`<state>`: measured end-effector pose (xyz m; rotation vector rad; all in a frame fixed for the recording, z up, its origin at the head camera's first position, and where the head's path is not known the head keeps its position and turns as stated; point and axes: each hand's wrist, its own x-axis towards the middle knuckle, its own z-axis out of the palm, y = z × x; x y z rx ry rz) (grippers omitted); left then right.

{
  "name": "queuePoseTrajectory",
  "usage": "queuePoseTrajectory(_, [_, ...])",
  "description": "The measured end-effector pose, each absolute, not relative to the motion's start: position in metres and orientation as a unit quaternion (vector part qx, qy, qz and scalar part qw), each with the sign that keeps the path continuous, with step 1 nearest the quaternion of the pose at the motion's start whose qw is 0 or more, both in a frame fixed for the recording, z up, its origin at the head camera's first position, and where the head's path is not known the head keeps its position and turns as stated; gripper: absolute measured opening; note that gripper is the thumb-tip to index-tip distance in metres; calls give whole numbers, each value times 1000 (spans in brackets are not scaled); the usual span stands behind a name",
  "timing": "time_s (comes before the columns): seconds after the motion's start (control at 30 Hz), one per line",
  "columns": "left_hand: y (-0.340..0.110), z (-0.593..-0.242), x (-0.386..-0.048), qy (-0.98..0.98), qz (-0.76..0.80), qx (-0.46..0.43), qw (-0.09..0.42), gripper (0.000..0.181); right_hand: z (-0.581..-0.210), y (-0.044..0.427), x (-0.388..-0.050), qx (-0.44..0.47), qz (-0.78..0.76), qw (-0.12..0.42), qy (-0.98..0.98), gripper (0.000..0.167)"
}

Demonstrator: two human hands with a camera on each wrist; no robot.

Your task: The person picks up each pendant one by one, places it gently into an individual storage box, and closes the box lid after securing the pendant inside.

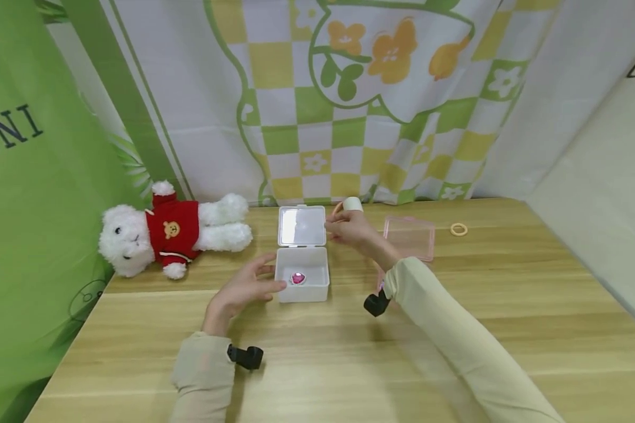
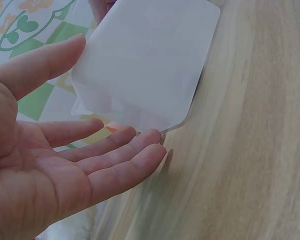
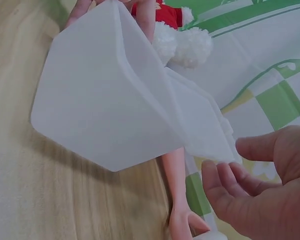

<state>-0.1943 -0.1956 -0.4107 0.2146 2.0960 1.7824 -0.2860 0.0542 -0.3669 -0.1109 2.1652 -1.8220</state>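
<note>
A translucent white plastic box (image 1: 303,292) stands on the table with its hinged lid (image 1: 302,226) raised toward the back. Inside it lies a pink heart-shaped jewel (image 1: 298,278) with a sparkling pale rim. My left hand (image 1: 246,286) is at the box's left side, thumb by the near corner and fingers nearly straight. With thumb and fingertips my right hand (image 1: 356,230) pinches the lid's right edge; the right wrist view shows the lid's corner between them. Behind that hand are a smooth orange-pink object (image 3: 177,200), partly hidden, and a white cylinder (image 1: 353,204).
A white plush bear (image 1: 127,239) in a red top lies at the back left. Right of the box is a clear pink case (image 1: 410,238), partly covered by my right arm. Farther right lies a small yellowish ring (image 1: 458,230). A patterned curtain (image 1: 317,141) hangs behind the table.
</note>
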Motion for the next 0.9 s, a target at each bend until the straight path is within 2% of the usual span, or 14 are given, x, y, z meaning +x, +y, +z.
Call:
queuePoseTrajectory(0.17, [-194,-411,-195,746,634,77,188,77,-364,48,-293,-5,-655,146,742,26])
queuePoseTrajectory(0.47, [-194,-409,-194,750,630,67,190,75,-362,43,-299,3,-660,157,735,29])
queuePoseTrajectory(0.7, [-194,-409,-194,749,631,64,192,75,-362,49,-298,-24,-662,158,733,28])
queuePoseTrajectory(0.9, [-192,-409,-194,752,629,53,190,74,-359,54,-291,-74,-657,130,739,33])
